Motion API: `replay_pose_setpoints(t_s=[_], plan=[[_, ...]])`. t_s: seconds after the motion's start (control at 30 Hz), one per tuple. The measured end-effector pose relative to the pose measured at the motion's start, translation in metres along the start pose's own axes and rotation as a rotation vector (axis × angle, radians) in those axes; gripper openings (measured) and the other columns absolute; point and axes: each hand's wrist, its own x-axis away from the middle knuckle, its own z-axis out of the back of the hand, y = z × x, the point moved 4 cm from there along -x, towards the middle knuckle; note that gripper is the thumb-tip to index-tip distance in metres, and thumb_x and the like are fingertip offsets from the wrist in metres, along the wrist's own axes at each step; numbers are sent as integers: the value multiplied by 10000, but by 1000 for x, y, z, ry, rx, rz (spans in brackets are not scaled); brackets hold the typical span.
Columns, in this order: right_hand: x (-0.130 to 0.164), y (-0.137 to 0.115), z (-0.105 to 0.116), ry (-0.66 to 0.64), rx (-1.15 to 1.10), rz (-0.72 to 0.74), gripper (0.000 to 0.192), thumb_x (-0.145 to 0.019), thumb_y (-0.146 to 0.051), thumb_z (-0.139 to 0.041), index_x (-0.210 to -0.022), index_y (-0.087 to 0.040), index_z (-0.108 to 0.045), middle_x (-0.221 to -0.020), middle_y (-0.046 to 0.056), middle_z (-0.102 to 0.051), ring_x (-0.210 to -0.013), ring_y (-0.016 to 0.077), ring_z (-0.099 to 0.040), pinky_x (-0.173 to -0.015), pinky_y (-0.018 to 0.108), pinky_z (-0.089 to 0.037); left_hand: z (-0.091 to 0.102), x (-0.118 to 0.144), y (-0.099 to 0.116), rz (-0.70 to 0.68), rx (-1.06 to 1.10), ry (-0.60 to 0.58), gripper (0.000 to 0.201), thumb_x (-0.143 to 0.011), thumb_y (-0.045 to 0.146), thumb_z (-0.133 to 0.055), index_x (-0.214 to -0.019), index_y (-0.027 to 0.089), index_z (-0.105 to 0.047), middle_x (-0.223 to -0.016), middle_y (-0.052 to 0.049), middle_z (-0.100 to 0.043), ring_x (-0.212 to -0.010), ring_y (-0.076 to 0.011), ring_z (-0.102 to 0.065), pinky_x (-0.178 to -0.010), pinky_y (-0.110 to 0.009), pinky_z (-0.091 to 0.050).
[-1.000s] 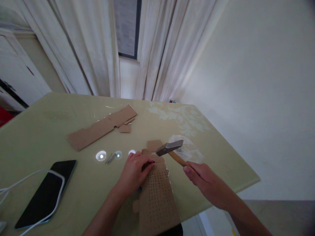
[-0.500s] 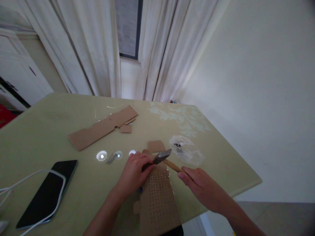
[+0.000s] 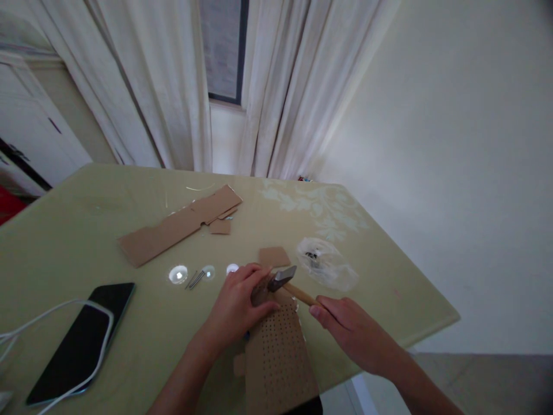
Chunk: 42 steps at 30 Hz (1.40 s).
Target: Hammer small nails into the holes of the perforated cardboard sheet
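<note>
My right hand (image 3: 352, 328) is wrapped round the wooden handle of a hammer (image 3: 283, 278). The dark metal hammer head hovers or rests over the far end of a cardboard piece (image 3: 280, 357) punched with rows of small holes; which, I cannot tell. On the left side of this end lies my left hand (image 3: 237, 302), thumb and fingers spread apart around the hammer head, with nothing visibly gripped. Anything under the head is hidden. Just beyond is a small cardboard square (image 3: 275, 256).
A clear plastic bag (image 3: 327, 264) with dark bits lies to the right. Nails (image 3: 197, 280) and small round clear pieces (image 3: 178, 274) sit at left, near a black tablet (image 3: 82, 343) crossed by a white cable (image 3: 106, 323). Torn cardboard (image 3: 184, 226) lies farther back.
My left thumb and fingers have spread apart beside the hammer head, where they were pinched close before. The hammer head has shifted slightly left and down.
</note>
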Motion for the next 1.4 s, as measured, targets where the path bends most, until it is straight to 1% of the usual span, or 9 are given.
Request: replay_pose_setpoints(t_s=[0.17, 0.33, 0.53, 0.73, 0.93, 1.03, 1.13, 1.23, 1.4], plan=[[0, -2, 0, 15, -32, 2, 503, -1143, -569, -358, -818, -253, -577, -762, 15, -657, -763, 221, -630, -696, 338, -405, -2, 3, -3, 13, -26, 12, 835, -794, 340, -933, -1547, 314, -575, -1465, -106, -663, -1320, -353, -619, -1141, -540, -477], [-6, -1, -13, -34, 20, -43, 482, -1140, -522, -362, -806, -245, -571, -761, 26, -646, -780, 247, -638, -721, 359, -400, -3, 3, -3, 21, -35, -3, 801, -802, 331, -930, -1526, 293, -588, -1459, -100, -659, -1335, -342, -612, -1149, -529, -477], [-3, 2, -8, 33, -101, -33, 499, -1139, -567, -347, -836, -251, -587, -794, 24, -669, -798, 234, -645, -723, 340, -428, -2, 3, -2, -6, -41, 8, 771, -817, 331, -913, -1517, 336, -591, -1444, -89, -662, -1316, -343, -619, -1130, -531, -483], [-6, 2, -18, 50, -66, -5, 494, -1126, -534, -405, -765, -241, -573, -724, 11, -637, -744, 221, -627, -697, 332, -407, -2, 3, -1, -1, -26, -2, 760, -811, 291, -909, -1506, 317, -602, -1434, -88, -660, -1310, -336, -617, -1128, -520, -492], [-13, 16, -12, 347, -330, 90, 524, -1112, -592, -442, -769, -222, -585, -594, -46, -468, -543, 145, -444, -535, 288, -309, 3, 4, -1, -19, 27, 101, 724, -850, 382, -885, -1513, 321, -601, -1442, -90, -639, -1310, -322, -605, -1159, -496, -483], [-19, 34, -19, 538, -558, 161, 478, -1096, -566, -530, -785, -209, -598, -562, -72, -382, -485, 117, -344, -460, 267, -249, 29, 4, -18, 51, 7, 293, 535, -973, 454, -730, -1467, 279, -623, -1382, -97, -663, -1150, -278, -649, -1000, -421, -560], [-25, 51, -30, 764, -803, 253, 468, -1084, -531, -587, -740, -214, -565, -559, -69, -387, -453, 102, -313, -407, 243, -227, 61, 10, -51, 257, -231, 425, 419, -1018, 485, -600, -1316, 208, -696, -1203, -100, -724, -910, -269, -659, -842, -408, -561], [-33, 61, -39, 899, -893, 321, 503, -1081, -593, -554, -732, -233, -516, -556, -72, -378, -427, 101, -307, -379, 227, -230, 81, 24, -83, 466, -595, 347, 441, -1041, 461, -491, -1299, 166, -694, -1214, -143, -728, -1113, -370, -660, -969, -491, -511], [-40, 69, -42, 1084, -984, 425, 494, -1034, -639, -624, -766, -232, -539, -553, -88, -363, -436, 99, -328, -403, 199, -296, 85, 43, -114, 713, -745, 195, 545, -1050, 568, -410, -1339, 170, -641, -1317, -185, -685, -1199, -421, -645, -929, -507, -514]])
